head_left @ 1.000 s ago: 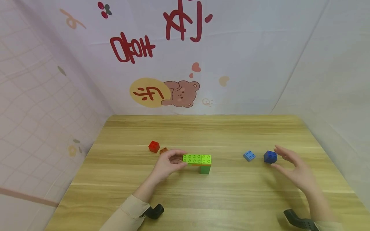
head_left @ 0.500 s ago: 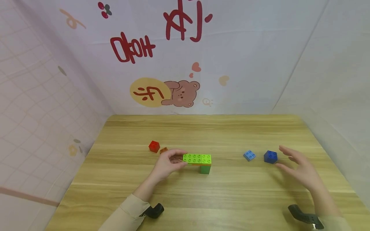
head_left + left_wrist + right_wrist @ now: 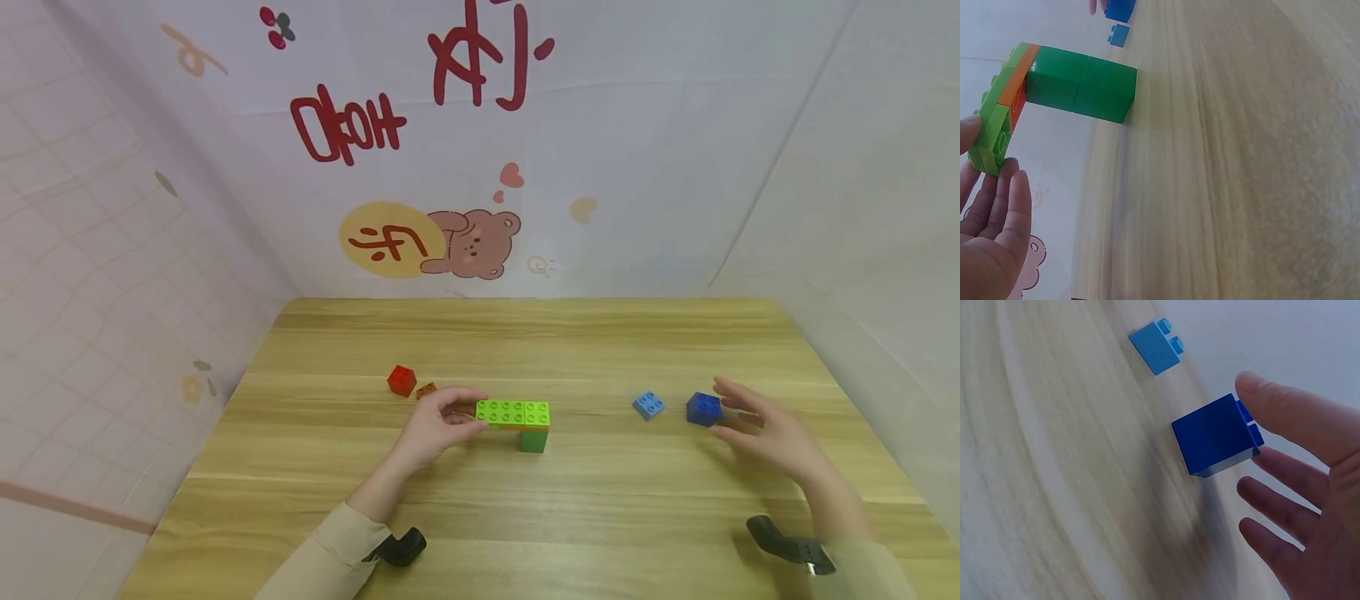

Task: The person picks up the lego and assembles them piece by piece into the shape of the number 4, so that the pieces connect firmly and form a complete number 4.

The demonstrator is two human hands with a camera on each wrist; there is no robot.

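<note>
Near the middle of the table stands a toy brick structure: two stacked green bricks (image 3: pixel 1080 84) as a post, with an orange brick (image 3: pixel 1018 90) and lime-green bricks (image 3: pixel 512 412) across the top, overhanging left. My left hand (image 3: pixel 437 429) pinches the overhanging left end between thumb and fingers. On the right, my right hand (image 3: pixel 772 433) is spread beside a dark blue brick (image 3: pixel 704 408) that rests on the table. Thumb (image 3: pixel 1285 409) and index finger lie around its studded side, fingertips right at its edges, with the other fingers extended.
A thin light blue brick (image 3: pixel 648 405) lies left of the dark blue one. Beyond my left hand are a red brick (image 3: pixel 402 381) and a small orange-brown brick (image 3: pixel 426 391), partly hidden. A printed cloth (image 3: pixel 637 167) hangs behind the wooden table (image 3: pixel 600 517).
My right hand draws back a little to the right from the dark blue brick, then comes in to it again. The left hand and the brick structure stay in place.
</note>
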